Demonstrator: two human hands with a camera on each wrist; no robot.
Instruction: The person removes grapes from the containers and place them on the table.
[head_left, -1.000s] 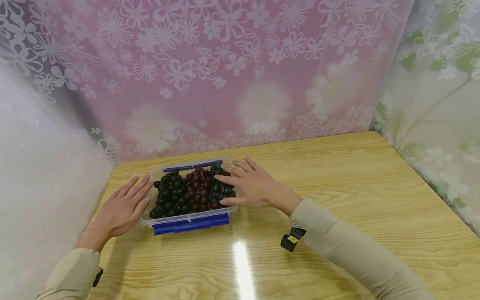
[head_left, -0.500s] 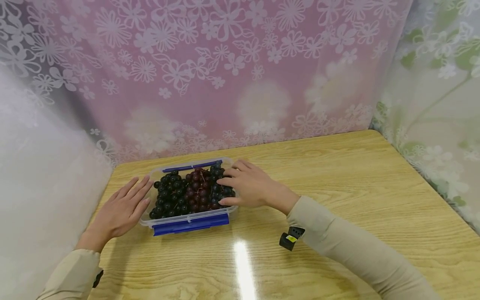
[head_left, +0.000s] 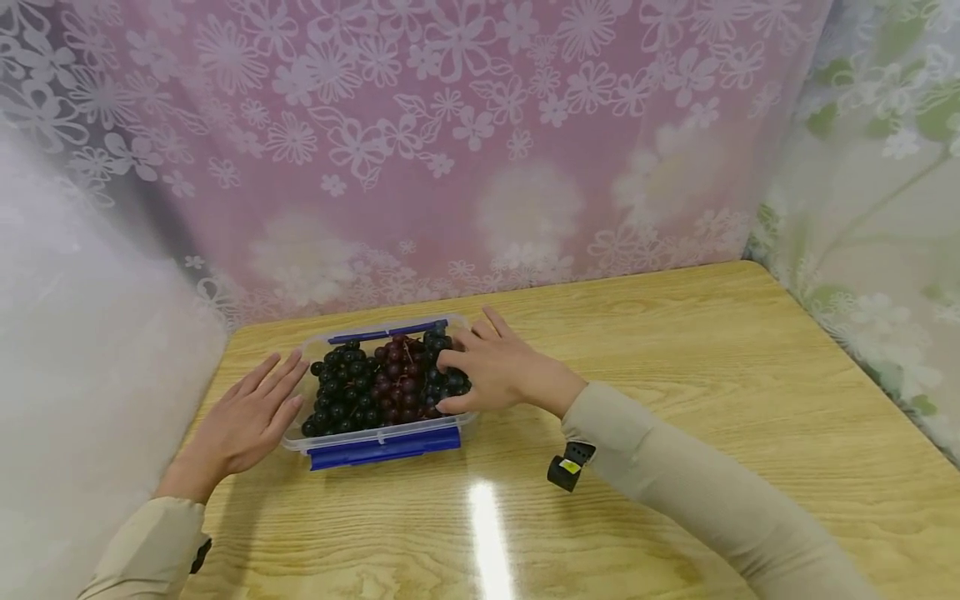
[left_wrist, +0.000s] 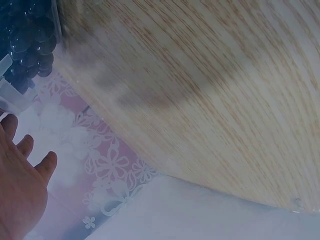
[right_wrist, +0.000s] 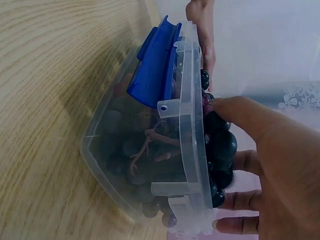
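A clear plastic food container (head_left: 292, 442) with blue clip flaps stands lidless on the table. Inside lie a bunch of black grapes (head_left: 341, 392) at the left, dark red grapes (head_left: 397, 379) in the middle and a bunch of blue-black grapes (head_left: 442, 383) at the right. My right hand (head_left: 498, 371) reaches over the right end, thumb and bent fingers on either side of the blue-black bunch, holding it; the fingertips are partly hidden in the right wrist view. Straight-fingered, my left hand (head_left: 243, 417) rests beside the container's left rim.
The wood-grain table (head_left: 637, 350) extends to the right of the container and in front of it. Behind it hangs a pink flowered curtain (head_left: 450, 167). White sheeting (head_left: 90, 350) borders the left side, close to my left arm.
My right hand's fingers have gone from spread and nearly straight to bent around the blue-black grapes. The right wrist has shifted slightly. My left hand and the container stay in place.
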